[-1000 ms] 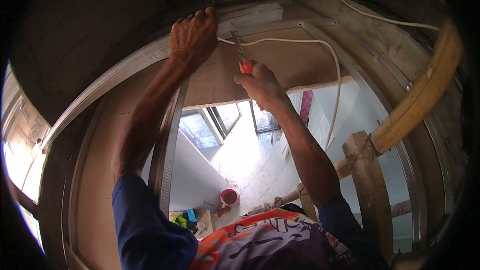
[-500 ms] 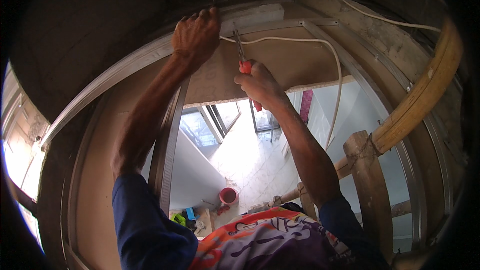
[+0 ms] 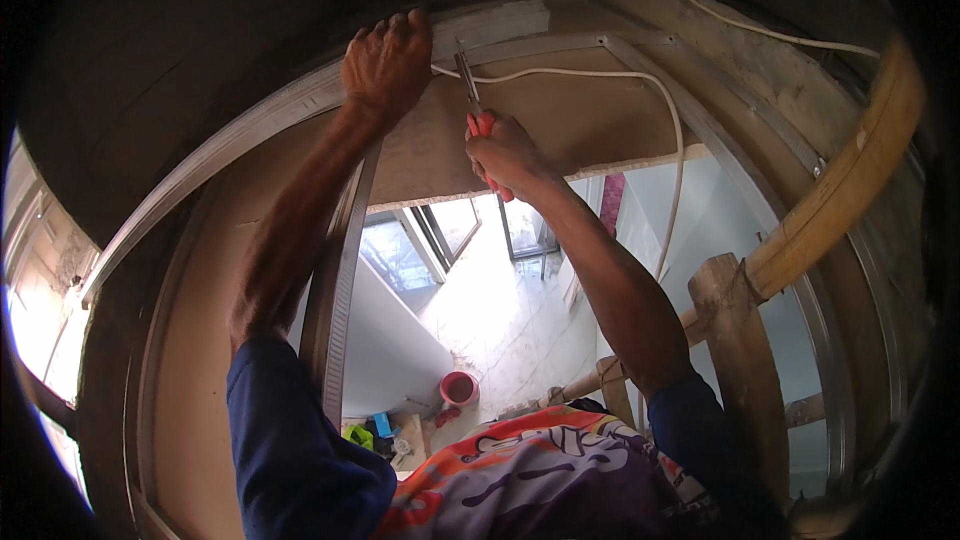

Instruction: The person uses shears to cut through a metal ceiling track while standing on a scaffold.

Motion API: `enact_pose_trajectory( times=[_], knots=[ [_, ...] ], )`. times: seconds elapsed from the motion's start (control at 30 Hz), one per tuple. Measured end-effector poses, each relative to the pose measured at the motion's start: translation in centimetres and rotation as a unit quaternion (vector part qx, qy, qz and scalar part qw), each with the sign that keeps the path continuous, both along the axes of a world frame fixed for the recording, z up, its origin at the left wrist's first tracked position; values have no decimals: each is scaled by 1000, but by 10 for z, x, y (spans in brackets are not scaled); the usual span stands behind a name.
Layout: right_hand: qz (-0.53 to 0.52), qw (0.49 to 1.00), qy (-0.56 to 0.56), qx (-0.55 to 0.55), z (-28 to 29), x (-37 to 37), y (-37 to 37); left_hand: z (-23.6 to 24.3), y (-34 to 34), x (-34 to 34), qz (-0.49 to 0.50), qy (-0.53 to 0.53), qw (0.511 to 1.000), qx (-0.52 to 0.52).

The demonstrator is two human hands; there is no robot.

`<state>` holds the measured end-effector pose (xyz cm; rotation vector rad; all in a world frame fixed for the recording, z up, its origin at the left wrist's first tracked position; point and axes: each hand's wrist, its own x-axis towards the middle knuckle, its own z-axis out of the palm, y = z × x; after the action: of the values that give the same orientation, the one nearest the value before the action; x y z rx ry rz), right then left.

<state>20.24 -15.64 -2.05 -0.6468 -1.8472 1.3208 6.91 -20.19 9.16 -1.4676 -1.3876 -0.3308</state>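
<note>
My left hand [image 3: 388,65] is curled over a long pale metal channel [image 3: 250,125] near the top of the view; its fingertips are hidden. My right hand [image 3: 505,150] grips pliers or snips with red handles [image 3: 483,123], whose metal jaws point up at the channel, just right of my left hand. A white cable [image 3: 600,72] runs behind the jaws, then curves down on the right. A brown board [image 3: 550,120] lies beside the channel, with an opening below it.
Wooden poles [image 3: 820,210] and a post [image 3: 740,360] cross the right side, beside metal strips [image 3: 840,410]. A vertical metal stud [image 3: 335,300] runs left of the opening. Far below lie a tiled floor [image 3: 520,340], a pink bucket [image 3: 459,388], small items [image 3: 385,430] and framed glass panels [image 3: 445,235].
My right hand and the tool have shifted slightly up and to the left along the channel. My left hand has moved only slightly, staying at the channel.
</note>
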Motion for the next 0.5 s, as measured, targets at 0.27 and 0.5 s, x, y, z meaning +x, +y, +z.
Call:
enact_pose_trajectory(
  times=[0.27,0.5],
  knots=[
    [-50,993,56,88,-8,-13,19,17,6,8,27,-66,997,-28],
    [-154,975,67,142,20,-13,0,53,-25,18,10,-59,997,-49]
  ],
)
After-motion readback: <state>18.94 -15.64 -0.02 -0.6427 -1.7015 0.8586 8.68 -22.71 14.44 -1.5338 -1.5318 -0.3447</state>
